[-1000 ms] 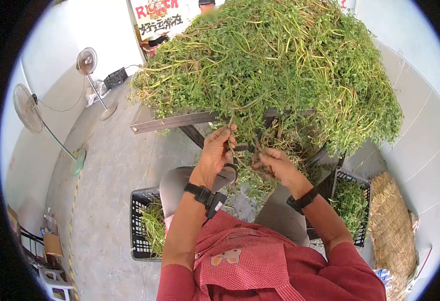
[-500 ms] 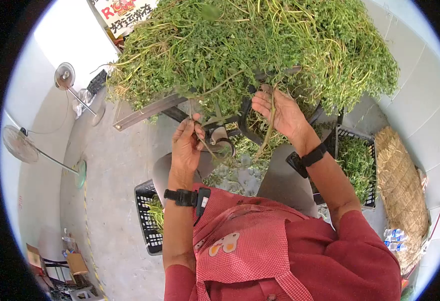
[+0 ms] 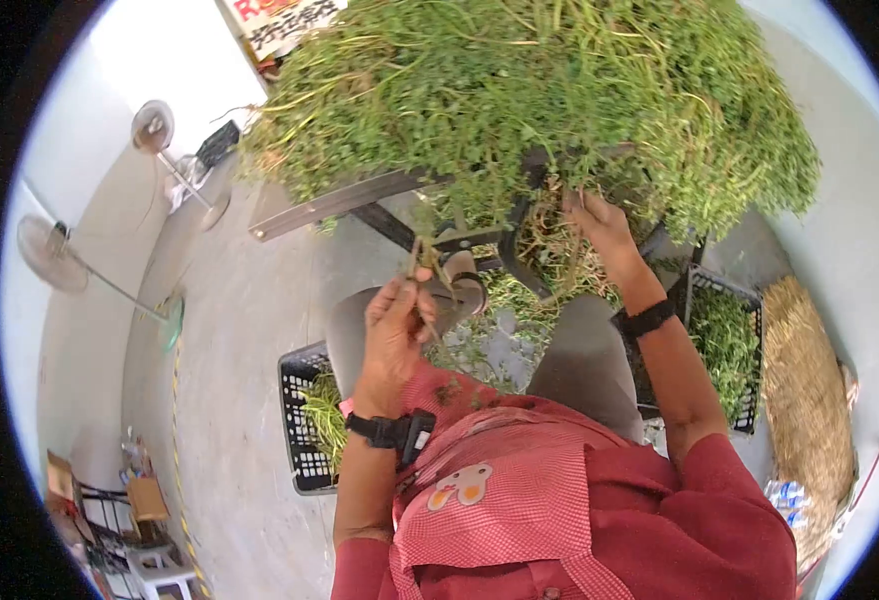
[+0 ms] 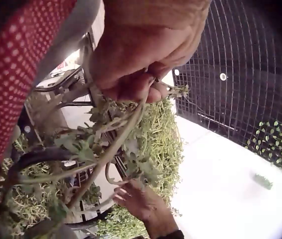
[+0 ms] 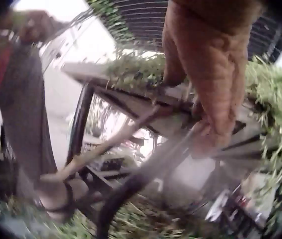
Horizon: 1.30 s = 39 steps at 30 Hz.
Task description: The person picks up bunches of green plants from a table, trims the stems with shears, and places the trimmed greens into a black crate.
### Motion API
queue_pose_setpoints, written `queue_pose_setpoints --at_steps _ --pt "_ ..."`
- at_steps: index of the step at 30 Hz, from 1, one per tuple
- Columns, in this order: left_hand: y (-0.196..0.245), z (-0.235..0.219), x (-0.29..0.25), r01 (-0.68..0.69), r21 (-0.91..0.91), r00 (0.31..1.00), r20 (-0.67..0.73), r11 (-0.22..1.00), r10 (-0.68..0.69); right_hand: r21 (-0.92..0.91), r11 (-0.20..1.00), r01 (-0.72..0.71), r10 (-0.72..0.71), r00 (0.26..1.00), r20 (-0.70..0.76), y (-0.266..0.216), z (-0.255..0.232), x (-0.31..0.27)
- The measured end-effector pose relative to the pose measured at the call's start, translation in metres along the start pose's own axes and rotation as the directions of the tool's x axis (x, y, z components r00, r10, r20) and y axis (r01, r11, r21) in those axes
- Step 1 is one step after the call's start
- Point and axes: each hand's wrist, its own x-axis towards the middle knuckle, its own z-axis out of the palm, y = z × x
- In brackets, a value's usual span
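Observation:
A leafy green stem [image 4: 118, 142] is pinched between the thumb and fingers of my left hand [image 3: 396, 325], in front of my knee, its lower end reaching down and away. My right hand [image 3: 604, 235] is just below the table's front edge, under the overhanging greens. In the right wrist view its fingers grip a thick, bare, tan stem [image 5: 111, 144] that slants down. A big heap of leafy greens [image 3: 519, 90] covers the table [image 3: 329, 203] above both hands, some hanging over its edge.
Black crates of greens stand left [image 3: 304, 460] and right [image 3: 744, 385] of my legs. Dark metal table legs [image 3: 519, 255] and loose stems on the floor [image 3: 504, 335] lie ahead. A straw-coloured bundle [image 3: 804, 400] is far right; two fans [image 3: 51, 258] stand left.
The hands were close together, each on stems, then parted. My left hand has since come slightly back toward my body; the right has swung with its thick stem below the table edge.

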Motion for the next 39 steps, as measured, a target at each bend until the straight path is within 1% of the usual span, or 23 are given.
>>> queue_pose_setpoints --at_steps 1,2,3,5,6,8,11,12,13,15,17,18,20,22,24,26,28,32,34,35,36,37,39 --pt "-0.003 -0.002 0.0 0.004 -0.007 1.0 0.004 1.0 -0.004 -0.539 0.84 0.055 -0.127 0.987 -0.098 0.016 -0.023 0.007" --pt "-0.005 -0.004 0.002 -0.006 -0.01 1.0 -0.003 1.0 0.006 -0.91 0.413 0.023 -0.296 0.949 -0.11 0.015 -0.015 0.009" --pt "-0.008 -0.006 0.0 0.008 -0.032 1.0 0.019 0.999 -0.008 -0.91 0.413 0.02 -0.285 0.952 -0.109 0.014 -0.008 0.004" --pt "-0.012 -0.002 -0.005 0.02 -0.067 0.999 0.031 0.998 -0.017 -0.762 0.641 0.087 -0.118 0.993 0.013 0.009 0.018 -0.012" --pt "-0.014 -0.001 -0.007 0.027 -0.067 0.999 0.026 0.997 -0.026 -0.761 0.644 0.077 -0.11 0.994 0.008 0.007 0.038 -0.019" --pt "-0.014 0.002 -0.007 0.061 -0.029 0.998 0.015 0.998 -0.06 -0.667 0.73 0.152 -0.037 0.982 0.183 0.005 0.08 -0.023" --pt "-0.018 0.004 -0.008 0.067 0.053 0.997 0.031 0.996 -0.069 -0.693 0.684 0.228 -0.073 0.967 0.246 0.016 0.121 -0.026" --pt "-0.019 0.006 -0.008 0.067 0.054 0.997 0.033 0.996 -0.069 -0.693 0.683 0.229 -0.075 0.967 0.245 0.018 0.126 -0.023" --pt "-0.02 0.007 -0.008 0.073 0.065 0.997 0.03 0.995 -0.075 -0.715 0.68 0.163 -0.026 0.98 0.198 0.019 0.128 -0.019" --pt "-0.022 0.004 -0.002 0.071 0.073 0.997 0.031 0.995 -0.073 -0.736 0.669 0.104 0.019 0.988 0.156 0.023 0.125 -0.009" --pt "-0.024 -0.002 -0.001 0.051 0.078 0.998 0.024 0.996 -0.053 -0.567 0.823 -0.034 0.143 0.978 0.149 0.025 0.117 -0.01" --pt "-0.027 -0.008 -0.001 0.055 0.075 0.998 0.021 0.996 -0.056 -0.569 0.822 -0.039 0.149 0.978 0.147 0.025 0.115 -0.012" --pt "-0.028 -0.018 0.001 0.005 0.03 1.0 -0.005 1.0 -0.005 -0.55 0.833 -0.063 0.105 0.994 0.044 0.021 0.112 -0.015" --pt "-0.028 -0.017 0.001 -0.019 0.007 0.997 -0.068 1.0 0.019 -0.522 0.849 -0.083 0.138 0.988 0.067 0.021 0.097 -0.014" --pt "-0.024 -0.015 0.0 -0.042 -0.008 0.99 -0.137 0.999 0.041 -0.364 0.928 -0.083 0.115 0.991 0.068 0.02 0.089 -0.015" --pt "-0.018 -0.014 -0.001 -0.04 -0.088 0.999 -0.02 0.995 0.038 -0.386 0.921 -0.051 0.079 0.995 0.055 0.017 0.078 -0.015" --pt "-0.018 -0.018 0.002 -0.023 -0.105 1.0 -0.001 0.994 0.023 -0.35 0.927 -0.133 0.108 0.99 -0.091 0.012 0.064 -0.017" --pt "-0.023 -0.025 0.004 0.027 -0.179 0.999 0.039 0.983 -0.02 -0.184 0.974 -0.134 0.117 0.988 -0.1 0.012 0.041 -0.02" --pt "-0.024 -0.027 0.005 0.047 -0.204 0.997 0.067 0.978 -0.034 -0.209 0.966 -0.153 0.135 0.986 -0.1 0.026 0.018 -0.009" --pt "-0.024 -0.029 0.005 0.064 -0.228 0.995 0.095 0.972 -0.043 -0.65 0.748 0.134 -0.21 0.977 -0.041 0.031 0.016 -0.002" --pt "-0.024 -0.031 0.005 0.063 -0.224 0.995 0.092 0.972 -0.043 -0.904 0.278 0.325 -0.468 0.868 0.168 0.035 0.014 0.001" --pt "-0.025 -0.031 0.004 0.076 -0.219 0.994 0.091 0.973 -0.057 -0.903 0.281 0.324 -0.469 0.867 0.166 0.04 0.01 0.001" --pt "-0.026 -0.029 0.007 0.089 -0.212 0.993 0.097 0.973 -0.07 -0.827 0.522 0.208 -0.237 0.967 0.094 0.032 0.042 -0.006"
